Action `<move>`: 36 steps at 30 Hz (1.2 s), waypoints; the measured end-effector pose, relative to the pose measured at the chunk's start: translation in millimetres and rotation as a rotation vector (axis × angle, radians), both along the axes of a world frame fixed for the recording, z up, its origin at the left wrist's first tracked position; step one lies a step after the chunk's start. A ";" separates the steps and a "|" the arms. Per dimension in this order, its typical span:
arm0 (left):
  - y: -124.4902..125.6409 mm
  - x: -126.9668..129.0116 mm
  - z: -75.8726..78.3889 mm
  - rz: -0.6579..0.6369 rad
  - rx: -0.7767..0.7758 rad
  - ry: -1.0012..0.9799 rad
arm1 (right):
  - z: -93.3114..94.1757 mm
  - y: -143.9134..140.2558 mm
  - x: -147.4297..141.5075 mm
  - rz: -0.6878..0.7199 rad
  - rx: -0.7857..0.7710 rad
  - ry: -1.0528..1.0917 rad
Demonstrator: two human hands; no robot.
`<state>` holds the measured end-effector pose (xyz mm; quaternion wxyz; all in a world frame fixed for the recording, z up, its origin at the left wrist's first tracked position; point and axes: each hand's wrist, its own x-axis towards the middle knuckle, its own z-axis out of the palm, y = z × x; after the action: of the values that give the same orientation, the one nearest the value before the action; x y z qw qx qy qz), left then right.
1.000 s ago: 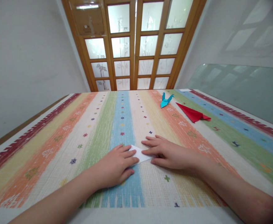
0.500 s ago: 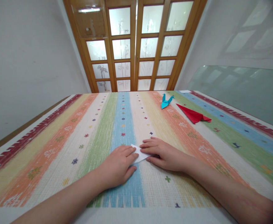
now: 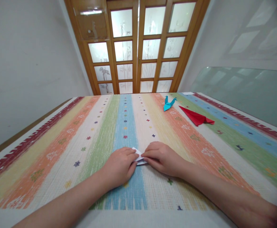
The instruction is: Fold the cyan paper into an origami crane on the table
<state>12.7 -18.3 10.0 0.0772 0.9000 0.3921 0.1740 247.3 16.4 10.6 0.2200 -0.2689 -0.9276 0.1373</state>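
Observation:
A small folded piece of white paper (image 3: pixel 137 154) lies on the striped tablecloth (image 3: pixel 100 136), partly covered by both hands. My left hand (image 3: pixel 121 165) presses and holds its left side, fingers together and thumb near the lower edge. From the right, my right hand (image 3: pixel 162 158) pinches the paper's right edge between thumb and fingers. A flap there looks slightly raised, with a darker gap under it. Much of the paper is hidden beneath the fingers.
Toward the far right of the table lie a blue origami crane (image 3: pixel 169 104) and a red folded paper plane (image 3: pixel 196 116). Walls flank the table, a glass panel (image 3: pixel 243 91) leans at the right, and wooden glazed doors (image 3: pixel 137 47) stand beyond the far edge.
My right hand's fingers have gone from lying flatter on the paper to pinching its right edge, which now lifts a little. My left hand has barely moved.

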 end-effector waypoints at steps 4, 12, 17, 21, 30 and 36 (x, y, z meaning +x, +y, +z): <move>1.4 -1.0 -3.0 0.002 0.029 0.010 | 3.7 -9.9 -2.5 0.021 -0.014 -0.004; 3.6 -12.2 6.4 -0.104 0.271 -0.202 | 5.4 -6.3 4.9 -0.217 -0.463 0.396; -3.2 -14.3 14.6 -0.191 0.335 -0.351 | 1.1 -7.9 -1.4 -0.172 -1.118 0.653; -8.8 -13.4 14.3 -0.224 0.281 -0.399 | 0.7 -18.0 -10.4 -0.067 -1.338 0.688; -8.8 -10.8 12.5 -0.179 0.174 -0.473 | 0.0 -17.0 -11.6 -0.028 -1.505 0.683; -7.8 -3.5 10.1 -0.104 -0.002 -0.598 | -1.7 -15.0 -12.1 -0.023 -1.536 0.691</move>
<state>9.3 -26.1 20.2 0.1988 0.8278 0.3054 0.4266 235.2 1.4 8.9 0.2488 -0.2962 -0.4542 0.8025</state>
